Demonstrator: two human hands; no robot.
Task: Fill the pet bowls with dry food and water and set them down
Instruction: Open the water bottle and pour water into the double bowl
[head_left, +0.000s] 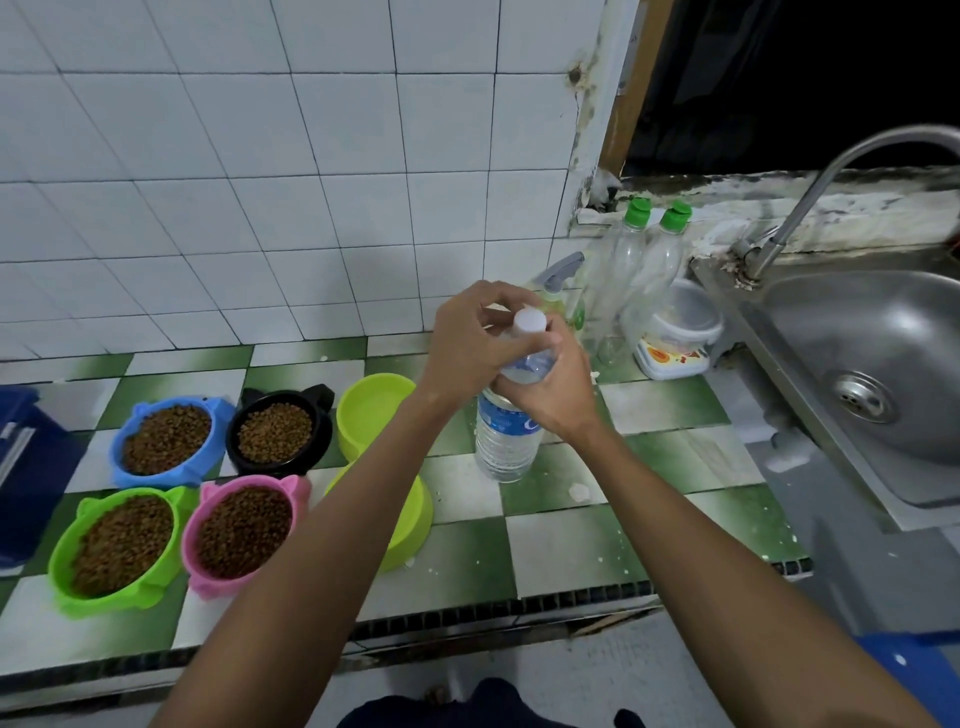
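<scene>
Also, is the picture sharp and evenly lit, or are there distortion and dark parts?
Head view: wide-angle bending curves the wall tiles and counter edge; the window opening at top right is black; hands and water bottle are evenly lit and fairly sharp; soft glare on the sink.

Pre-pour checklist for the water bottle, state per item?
1. Clear plastic water bottle upright on the green-and-white tiled counter: ok.
2. Right hand grips the bottle's neck: ok.
3. Left hand on the white cap: ok.
4. Cap off: not ok, still on the neck.
5. Far lime-green round bowl without dry food: ok.
6. Near lime-green bowl contents: cannot tell, the left forearm covers it.
</scene>
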